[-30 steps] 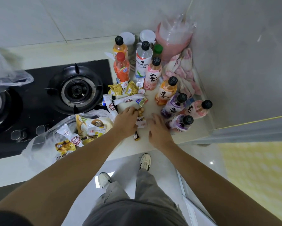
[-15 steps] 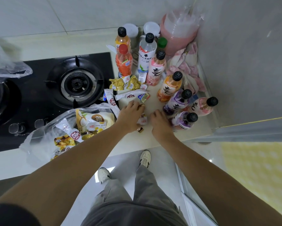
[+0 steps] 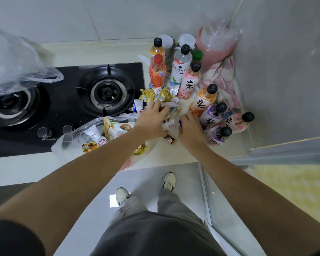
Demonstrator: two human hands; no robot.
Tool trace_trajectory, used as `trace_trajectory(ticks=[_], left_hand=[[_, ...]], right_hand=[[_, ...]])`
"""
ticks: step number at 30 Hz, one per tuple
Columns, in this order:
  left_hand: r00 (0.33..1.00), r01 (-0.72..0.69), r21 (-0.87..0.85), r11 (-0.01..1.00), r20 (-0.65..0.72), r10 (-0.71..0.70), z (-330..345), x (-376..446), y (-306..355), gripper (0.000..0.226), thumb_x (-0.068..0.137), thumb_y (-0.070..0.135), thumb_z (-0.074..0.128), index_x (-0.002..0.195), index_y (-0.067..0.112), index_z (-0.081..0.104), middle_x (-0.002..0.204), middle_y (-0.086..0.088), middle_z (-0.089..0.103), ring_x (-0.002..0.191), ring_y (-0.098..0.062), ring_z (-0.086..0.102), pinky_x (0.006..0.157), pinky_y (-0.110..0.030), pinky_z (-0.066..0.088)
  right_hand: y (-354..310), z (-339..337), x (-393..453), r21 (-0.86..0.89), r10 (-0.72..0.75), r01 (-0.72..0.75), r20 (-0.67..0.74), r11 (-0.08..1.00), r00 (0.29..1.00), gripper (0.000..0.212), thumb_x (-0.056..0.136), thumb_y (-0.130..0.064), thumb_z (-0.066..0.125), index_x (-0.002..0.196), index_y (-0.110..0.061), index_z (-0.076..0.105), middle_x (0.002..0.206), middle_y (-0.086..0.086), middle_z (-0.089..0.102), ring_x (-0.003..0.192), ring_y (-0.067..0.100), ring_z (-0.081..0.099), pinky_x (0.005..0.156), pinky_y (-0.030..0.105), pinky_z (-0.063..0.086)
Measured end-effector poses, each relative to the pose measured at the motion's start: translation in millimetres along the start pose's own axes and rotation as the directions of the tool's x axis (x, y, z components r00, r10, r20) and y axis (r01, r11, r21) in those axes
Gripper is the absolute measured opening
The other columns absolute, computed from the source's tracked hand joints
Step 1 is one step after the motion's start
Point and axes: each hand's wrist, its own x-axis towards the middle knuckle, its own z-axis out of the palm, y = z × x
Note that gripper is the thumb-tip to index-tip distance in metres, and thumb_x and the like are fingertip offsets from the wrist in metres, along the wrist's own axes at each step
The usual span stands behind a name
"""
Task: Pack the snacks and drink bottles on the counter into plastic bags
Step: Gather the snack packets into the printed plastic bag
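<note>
1. Watching both hands work the loose snack packets (image 3: 169,108) on the counter (image 3: 183,152), just right of the stove (image 3: 66,108).
2. Left hand (image 3: 151,120): fingers spread and reaching into the packets beside the stove's near right corner. I cannot tell whether it grips any.
3. Right hand (image 3: 189,130): further right of the stove, fingers curled at a small white wrapper (image 3: 168,125) lying between the two hands. Grip not clear to me.
4. Small brown packet (image 3: 169,139) lies on the counter just below the hands.
5. Clear plastic bag (image 3: 100,137), already holding snacks, lies at the stove's front right edge, under the left forearm.
6. Drink bottles (image 3: 201,100) stand clustered right of the stove, toward the wall corner; some lean.
7. A second plastic bag (image 3: 16,67) sits over the stove's left burner.
</note>
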Motion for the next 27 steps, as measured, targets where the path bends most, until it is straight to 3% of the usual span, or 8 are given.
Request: trace_trajectory(ticks=[4,10,14,17,22,27], left_hand=[[0.994,0.065,-0.008,0.998,-0.084,-0.066,-26,-51,-32,0.077,0.066,0.056,0.078,0.126,0.021,0.046,0.117,-0.006,0.040,0.109,-0.027,0.037,0.081,-0.041,0.051],[0.950,0.293,-0.025,0.956,-0.102,-0.294,-35,-151,-100,0.080,0.067,0.063,0.076,0.131,0.023,0.047,0.116,-0.003,0.041,0.107,-0.024,0.037,0.083,-0.041,0.052],[0.914,0.404,-0.024,0.915,-0.033,-0.404,-25,-190,-124,0.076,0.072,0.060,0.076,0.134,0.026,0.047,0.124,-0.001,0.043,0.114,-0.023,0.039,0.084,-0.039,0.053],[0.900,0.437,-0.037,0.899,0.009,-0.437,-17,-199,-134,0.081,0.074,0.057,0.077,0.141,0.026,0.044,0.130,-0.003,0.043,0.121,-0.025,0.040,0.088,-0.039,0.052],[0.891,0.454,-0.051,0.890,0.057,-0.451,-7,-202,-142,0.079,0.075,0.047,0.079,0.140,0.025,0.041,0.136,-0.006,0.039,0.132,-0.030,0.037,0.091,-0.044,0.055],[0.915,0.403,-0.018,0.915,0.001,-0.404,-9,-205,-140,0.067,0.077,0.044,0.077,0.132,0.021,0.046,0.132,-0.006,0.042,0.127,-0.031,0.041,0.092,-0.044,0.051]], right_hand=[[-45,-12,9,0.059,-0.053,0.056,-0.049,0.997,0.997,0.027,0.092,-0.013,0.062,0.117,-0.004,0.066,0.117,0.015,0.061,0.114,0.038,0.056,0.098,0.050,0.047],[-147,-9,10,0.189,-0.312,0.304,0.014,0.934,0.950,0.023,0.094,-0.022,0.065,0.113,-0.009,0.064,0.114,0.006,0.058,0.111,0.029,0.058,0.089,0.043,0.052],[-191,10,-4,0.191,-0.423,0.401,0.090,0.896,0.902,0.027,0.096,-0.022,0.065,0.121,-0.011,0.064,0.122,0.002,0.057,0.112,0.023,0.059,0.084,0.029,0.043],[-208,24,-5,0.206,-0.439,0.408,0.137,0.890,0.888,0.026,0.096,-0.019,0.067,0.121,-0.013,0.064,0.120,0.001,0.055,0.108,0.023,0.061,0.080,0.028,0.044],[-222,37,-2,0.218,-0.453,0.415,0.167,0.883,0.876,0.031,0.095,-0.020,0.070,0.125,-0.013,0.063,0.127,0.003,0.056,0.112,0.024,0.063,0.089,0.037,0.055],[-221,41,-3,0.199,-0.437,0.406,0.147,0.892,0.887,0.033,0.096,-0.024,0.070,0.126,-0.012,0.063,0.128,0.001,0.056,0.122,0.021,0.056,0.096,0.038,0.054]])
